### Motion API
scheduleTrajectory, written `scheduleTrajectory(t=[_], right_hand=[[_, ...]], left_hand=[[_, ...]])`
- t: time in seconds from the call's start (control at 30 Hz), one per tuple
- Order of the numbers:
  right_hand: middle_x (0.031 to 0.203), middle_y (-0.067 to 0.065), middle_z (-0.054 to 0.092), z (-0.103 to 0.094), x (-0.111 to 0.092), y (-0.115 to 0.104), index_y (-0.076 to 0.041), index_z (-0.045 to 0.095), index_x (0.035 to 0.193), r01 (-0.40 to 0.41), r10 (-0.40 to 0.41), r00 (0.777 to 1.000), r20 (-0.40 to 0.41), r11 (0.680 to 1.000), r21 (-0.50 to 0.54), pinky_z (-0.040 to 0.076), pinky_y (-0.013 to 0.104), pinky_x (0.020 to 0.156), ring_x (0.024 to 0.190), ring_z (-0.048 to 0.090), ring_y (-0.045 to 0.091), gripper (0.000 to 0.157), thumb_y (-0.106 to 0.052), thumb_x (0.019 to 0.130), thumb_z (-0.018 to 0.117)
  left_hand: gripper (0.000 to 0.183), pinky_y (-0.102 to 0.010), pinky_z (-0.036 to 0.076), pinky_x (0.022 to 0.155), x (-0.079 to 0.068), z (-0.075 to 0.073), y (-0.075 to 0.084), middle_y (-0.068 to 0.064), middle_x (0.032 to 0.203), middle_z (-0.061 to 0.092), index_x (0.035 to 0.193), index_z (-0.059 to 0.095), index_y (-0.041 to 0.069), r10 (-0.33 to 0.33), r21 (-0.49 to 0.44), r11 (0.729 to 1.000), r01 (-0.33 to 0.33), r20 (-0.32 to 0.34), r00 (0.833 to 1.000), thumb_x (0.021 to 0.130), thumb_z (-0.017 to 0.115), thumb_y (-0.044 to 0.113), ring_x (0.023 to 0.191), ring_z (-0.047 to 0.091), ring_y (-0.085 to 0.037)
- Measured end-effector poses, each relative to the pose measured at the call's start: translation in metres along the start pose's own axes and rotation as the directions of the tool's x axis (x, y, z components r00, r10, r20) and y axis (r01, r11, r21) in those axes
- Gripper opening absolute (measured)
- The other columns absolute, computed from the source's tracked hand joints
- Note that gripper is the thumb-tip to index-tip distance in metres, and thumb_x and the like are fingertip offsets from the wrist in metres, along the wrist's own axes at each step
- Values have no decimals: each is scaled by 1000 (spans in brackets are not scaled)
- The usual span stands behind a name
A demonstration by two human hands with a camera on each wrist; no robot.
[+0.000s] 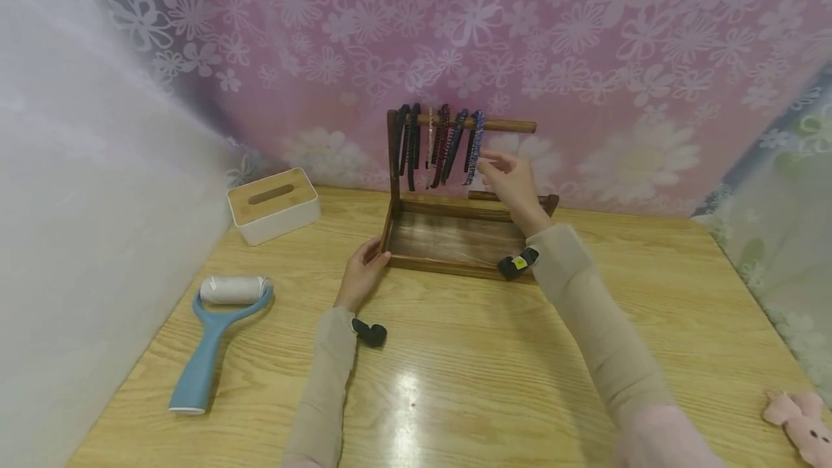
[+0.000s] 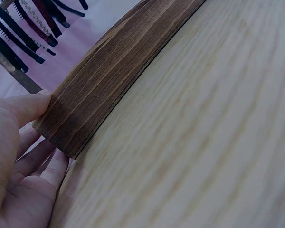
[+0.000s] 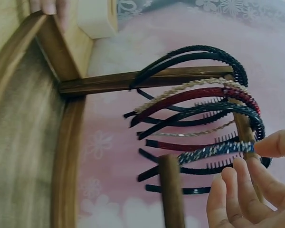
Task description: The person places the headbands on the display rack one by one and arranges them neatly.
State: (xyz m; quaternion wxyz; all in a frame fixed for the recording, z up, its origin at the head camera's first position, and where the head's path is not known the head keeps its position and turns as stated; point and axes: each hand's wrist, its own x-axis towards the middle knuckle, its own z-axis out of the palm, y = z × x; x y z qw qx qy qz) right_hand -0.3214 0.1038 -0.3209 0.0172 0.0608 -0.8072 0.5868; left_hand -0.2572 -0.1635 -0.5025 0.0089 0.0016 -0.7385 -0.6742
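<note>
A dark wooden headband stand has a tray base and an upper rod from which several headbands hang. My left hand grips the tray's front left corner, its thumb on the wood and its fingers curled against the end and underside. At the right of the hanging row, my right hand pinches a glittery blue headband between thumb and fingertips. The right wrist view shows this blue headband still over the rod, beside a dark red headband and black ones.
A white tissue box with a wooden lid stands at the back left. Nearer on the left lies a blue-handled lint roller. A pink plush toy is at the front right corner. A floral curtain hangs behind the table.
</note>
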Motion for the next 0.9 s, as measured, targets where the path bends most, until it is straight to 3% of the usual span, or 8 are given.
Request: scheduleTrajectory(t=[0.1,0.23,0.33,0.5,0.7,0.9], right_hand=[[132,20,60,-1,-9,9,-8,57,137,9,-9,1000,8,1000,-5,57,27,82,98,62,25,41,-24,99,54],[126,14,60,-3,-24,24,-10,57,137,-12,12,1000,4,1000,17,55,18,79,90,62,13,40,-24,100,52],[113,3,64,-5,-35,39,-9,59,134,-40,41,999,-18,999,15,55,15,75,82,60,3,38,-24,100,53],[99,-17,61,-14,-58,64,-7,57,136,-102,102,995,-24,995,8,53,12,73,84,60,-3,40,-27,101,53],[88,-25,59,-35,-81,94,-5,55,136,-138,138,987,-84,990,5,55,15,72,77,60,-4,42,-27,100,54],[89,-28,60,-65,-93,127,-2,54,136,-143,137,973,-187,990,-18,56,12,74,80,62,-4,44,-28,101,53]], left_hand=[[57,-42,35,119,-1,-1,3,-17,154,37,148,39,4,-1,0,1000,1,11,1000,98,60,22,142,37,-33],[55,-42,36,119,1,-2,0,-17,153,39,147,40,4,10,13,1000,-10,-1,1000,98,60,21,142,39,-33],[54,-40,36,119,3,-3,-3,-15,151,41,146,41,5,13,21,1000,-13,-16,1000,99,60,21,141,40,-31],[53,-41,36,118,2,-3,-1,-17,151,41,146,41,3,11,29,1000,-10,-28,1000,99,59,21,141,40,-33],[54,-46,36,118,0,-4,-1,-19,151,42,146,41,3,-2,40,999,4,-40,999,99,58,23,141,39,-35],[51,-48,36,118,3,-8,-4,-19,149,44,146,43,3,13,40,999,-11,-59,998,100,57,22,140,41,-34]])
